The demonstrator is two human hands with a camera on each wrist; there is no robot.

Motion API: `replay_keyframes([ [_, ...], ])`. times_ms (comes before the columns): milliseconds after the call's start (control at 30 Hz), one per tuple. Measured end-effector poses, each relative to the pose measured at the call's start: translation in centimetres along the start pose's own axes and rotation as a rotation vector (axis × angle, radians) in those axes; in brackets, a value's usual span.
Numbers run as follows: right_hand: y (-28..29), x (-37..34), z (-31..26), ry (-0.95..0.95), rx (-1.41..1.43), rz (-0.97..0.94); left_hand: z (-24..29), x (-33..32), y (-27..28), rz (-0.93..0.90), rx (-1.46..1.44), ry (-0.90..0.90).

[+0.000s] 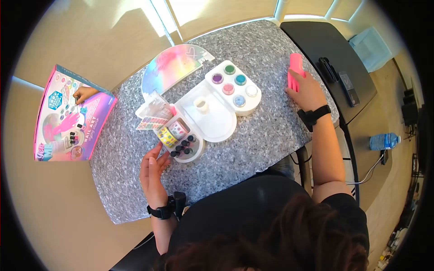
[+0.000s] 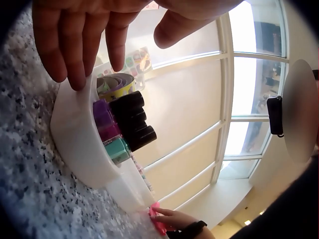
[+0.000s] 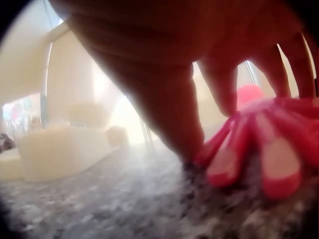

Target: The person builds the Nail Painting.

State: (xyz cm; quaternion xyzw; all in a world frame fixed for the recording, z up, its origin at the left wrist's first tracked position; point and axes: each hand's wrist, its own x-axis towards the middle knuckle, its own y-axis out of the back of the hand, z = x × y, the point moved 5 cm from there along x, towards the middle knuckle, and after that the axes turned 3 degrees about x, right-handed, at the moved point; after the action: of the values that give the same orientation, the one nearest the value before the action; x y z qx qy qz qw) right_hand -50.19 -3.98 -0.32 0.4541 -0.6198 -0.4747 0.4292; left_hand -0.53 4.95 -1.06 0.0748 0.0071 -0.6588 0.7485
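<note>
In the head view my right hand (image 1: pixel 310 92) holds a pink hand-shaped piece (image 1: pixel 296 61) on the table's right side. The right wrist view shows its spread pink fingers (image 3: pixel 259 124), with my thumb on one side and my fingers over it. My left hand (image 1: pixel 153 174), fingers loosely extended, is at the near left edge of a white case (image 1: pixel 197 154). Dark-capped bottles (image 1: pixel 184 147) and patterned rolls (image 1: pixel 167 137) sit in the case. In the left wrist view, fingertips of my left hand (image 2: pixel 94 25) are at the white wall (image 2: pixel 75 129), beside purple and teal bottles (image 2: pixel 117 149).
Pots of coloured glitter fill the case's other part (image 1: pixel 246 105). Behind lies a rainbow semicircular lid (image 1: pixel 174 67). A printed box (image 1: pixel 68 119) stands at the left. Beyond the speckled table (image 1: pixel 266 49), a dark table (image 1: pixel 312 36) and water bottle (image 1: pixel 383 141) are at the right.
</note>
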Motion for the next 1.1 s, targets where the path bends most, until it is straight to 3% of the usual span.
replay_keyframes([
  [133,0.9,0.3,0.1,0.002,0.156,-0.023,-0.8,0.0,-0.2,-0.01,0.031,-0.064],
  [200,2.5,-0.2,-2.3,0.124,0.523,0.05,-0.6,-0.2,-0.5,-0.039,-0.01,-0.059],
  [233,2.8,-0.5,-3.8,0.148,0.521,0.036,-0.6,-0.4,-0.5,-0.013,-0.017,-0.052],
  [300,3.9,-1.5,-8.0,0.314,0.883,0.044,-0.3,-0.4,-0.8,-0.044,-0.042,-0.053],
  [333,4.4,-2.0,-10.2,0.332,0.884,0.033,-0.4,-0.4,-0.8,-0.049,-0.085,-0.053],
  [400,4.7,-3.1,-14.2,0.403,1.235,-0.214,-0.3,-0.5,-0.9,-0.049,-0.061,-0.063],
  [433,4.4,-2.6,-14.6,0.415,1.235,-0.226,-0.2,-0.6,-1.0,-0.066,-0.031,-0.075],
  [500,3.0,-1.8,-16.9,0.326,1.902,-0.769,-0.2,-0.7,-0.8,-0.059,-0.058,-0.066],
  [533,3.7,-2.3,-17.4,0.313,2.141,-0.91,-0.2,-0.8,-0.9,-0.062,-0.076,-0.065],
  [667,2.8,-2.2,-17.9,0.281,2.032,-0.877,0.0,-1.0,-0.9,-0.063,-0.086,-0.084],
  [733,2.9,-2.9,-17.7,0.274,1.412,-0.346,0.1,-0.9,-0.9,-0.062,-0.084,-0.087],
  [767,2.7,-3.4,-18.5,0.28,1.411,-0.355,0.1,-0.8,-0.9,-0.071,-0.088,-0.077],
  [833,4.6,-5.0,-20.6,0.668,0.64,0.265,0.1,-0.8,-0.9,-0.078,-0.09,-0.069],
  [1100,1.8,-6.3,-23.3,0.576,0.521,0.078,-0.4,-0.9,-1.0,-0.044,-0.094,-0.066],
])
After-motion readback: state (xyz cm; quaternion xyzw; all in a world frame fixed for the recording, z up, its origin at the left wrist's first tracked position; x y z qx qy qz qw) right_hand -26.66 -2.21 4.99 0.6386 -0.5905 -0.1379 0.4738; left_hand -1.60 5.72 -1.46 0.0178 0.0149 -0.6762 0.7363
